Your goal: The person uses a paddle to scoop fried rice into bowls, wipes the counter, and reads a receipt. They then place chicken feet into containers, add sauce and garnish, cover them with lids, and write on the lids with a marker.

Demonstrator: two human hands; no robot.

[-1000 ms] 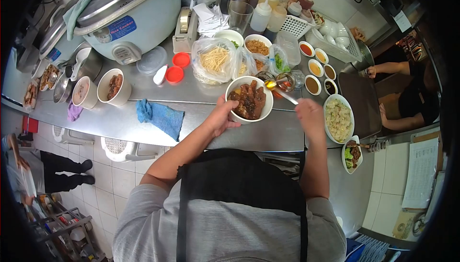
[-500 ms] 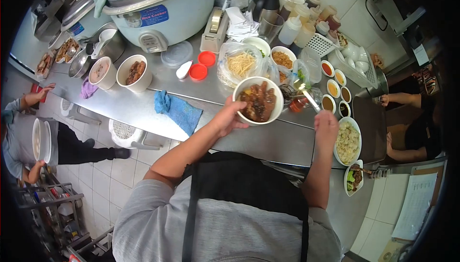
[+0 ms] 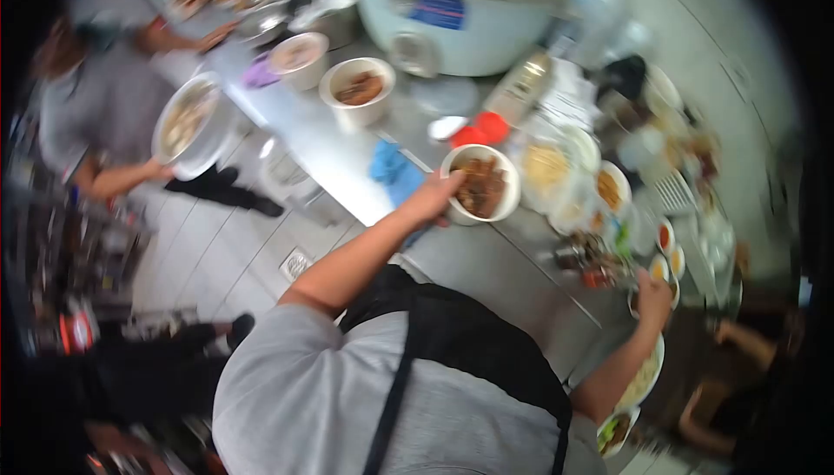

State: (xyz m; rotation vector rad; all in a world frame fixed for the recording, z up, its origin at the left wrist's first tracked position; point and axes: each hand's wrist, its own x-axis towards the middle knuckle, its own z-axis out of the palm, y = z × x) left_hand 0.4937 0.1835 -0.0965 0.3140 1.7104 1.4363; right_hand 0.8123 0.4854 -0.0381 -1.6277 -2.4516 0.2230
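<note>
Two bare hands are in view, wider apart than in the earlier frame. The left hand point(image 3: 434, 195) still grasps the white bowl of meat point(image 3: 513, 193), its thumb over the rim and its fingers wrapped round the side. The bowl is held above the steel counter point(image 3: 512, 266); it now shows close to the red lids point(image 3: 493, 126) and the blue cloth point(image 3: 391, 165), where before it showed by the bag of pale strips point(image 3: 546, 167). The cloth is now partly hidden behind the left hand and forearm.

The right hand point(image 3: 654, 294) has moved away from the bowl and is beside the sauce cups point(image 3: 665, 235), close to the glass jars point(image 3: 582, 256). Its fingers look curled, but blur hides whether they grip anything; the spoon seen in them earlier cannot be made out.

The whole view has swung round, so the rice cooker point(image 3: 473, 33) shows nearer the middle. The other paper bowl of meat point(image 3: 358, 113) stands on the counter as before. The person at the far side point(image 3: 113, 119) now appears larger and leans toward the counter, with a white tub point(image 3: 217, 149) of pale food tilted into clear view.
</note>
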